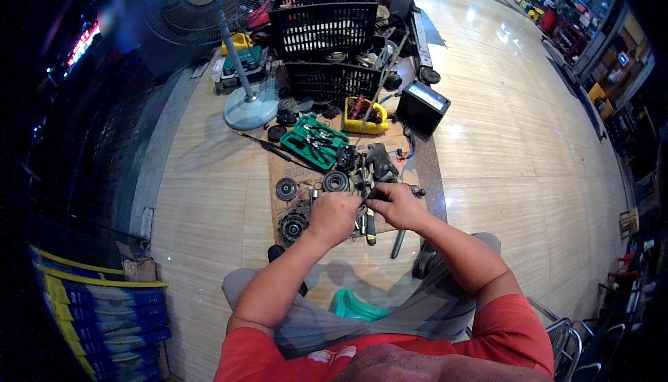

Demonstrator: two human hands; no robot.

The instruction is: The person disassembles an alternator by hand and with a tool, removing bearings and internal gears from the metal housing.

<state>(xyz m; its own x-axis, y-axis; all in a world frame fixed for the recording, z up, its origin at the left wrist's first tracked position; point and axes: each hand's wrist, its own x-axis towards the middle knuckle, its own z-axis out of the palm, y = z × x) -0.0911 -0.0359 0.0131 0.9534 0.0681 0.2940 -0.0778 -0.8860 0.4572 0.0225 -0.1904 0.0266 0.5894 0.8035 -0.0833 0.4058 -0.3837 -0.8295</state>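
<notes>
A pedestal fan (209, 6) stands on the wooden floor (515, 138) beside two stacked black baskets (323, 20). Nearer lie a green tool tray (314, 142), a yellow bin (364, 119) and a black box (422, 106) (a car battery, by its shape). Round black parts (286, 188) dot the cardboard mat (280, 170).

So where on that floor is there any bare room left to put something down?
Bare floor lies right of the cardboard mat, past the black box, and on the left between the fan base and the wall. The mat by both hands is crowded with round parts, tools and the green tray.
</notes>
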